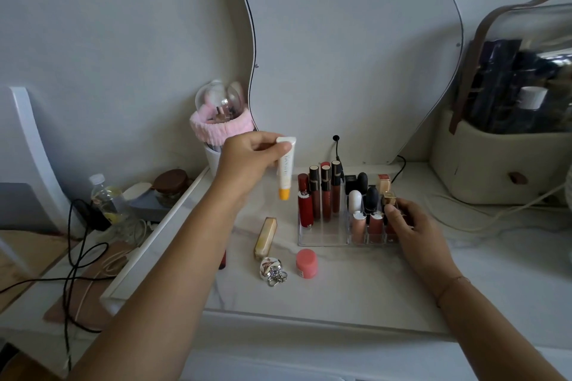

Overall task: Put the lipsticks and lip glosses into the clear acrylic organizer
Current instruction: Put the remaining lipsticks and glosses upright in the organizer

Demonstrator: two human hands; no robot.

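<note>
The clear acrylic organizer (322, 238) stands on the marble top, holding several upright lipsticks and lip glosses. My left hand (247, 161) holds a white tube with an orange cap (285, 173) by its flat end, cap down, just left of and above the organizer. My right hand (408, 223) rests against the organizer's right side, its fingers touching a gold lipstick (389, 198) that stands in a right-hand slot. A gold lipstick (265, 237) lies on the table to the left of the organizer. A pink round lip balm (306, 263) stands in front of it.
A silver compact with a keyring (272, 271) lies by the pink balm. A dark red item (222, 260) peeks out from under my left forearm. A wavy mirror (349, 49), a white cup with a pink headband (216, 130), a beige cosmetics case (501, 164) and cables surround the spot.
</note>
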